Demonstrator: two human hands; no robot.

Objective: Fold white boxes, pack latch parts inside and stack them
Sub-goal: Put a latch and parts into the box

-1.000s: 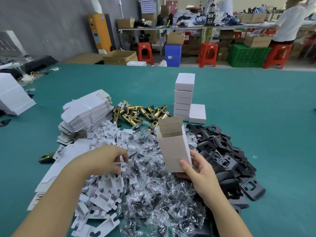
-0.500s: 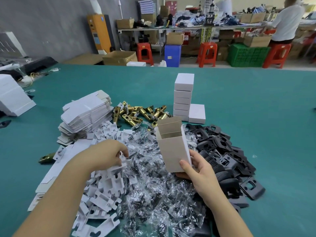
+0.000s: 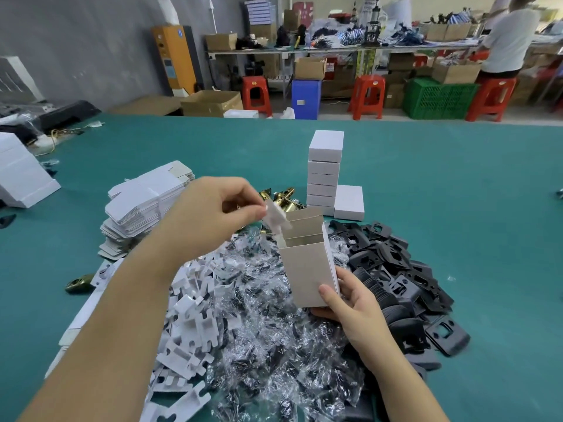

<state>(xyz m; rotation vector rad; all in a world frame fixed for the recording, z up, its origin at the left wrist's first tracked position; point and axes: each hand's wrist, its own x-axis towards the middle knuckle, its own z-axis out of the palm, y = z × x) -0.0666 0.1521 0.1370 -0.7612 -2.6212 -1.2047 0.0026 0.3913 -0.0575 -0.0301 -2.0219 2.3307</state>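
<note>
An open white box is held upright above the middle of the heap by the right hand, thumb laid on its near face and fingers curled round behind, its top flaps standing up. At the box's mouth a white cardboard insert is pinched between thumb and fingertips of the left hand, tilted, its lower end at the opening; the piece is blurred, so how far in it sits cannot be told. Below, more white inserts are heaped on the green table, with clear plastic bags of small parts beside them and black plates piled to the right. Brass latch parts are glimpsed behind the left hand. Flat unfolded boxes are stacked at the left, and a tower of closed white boxes is seen farther back, one more closed box just beside its foot.
</note>
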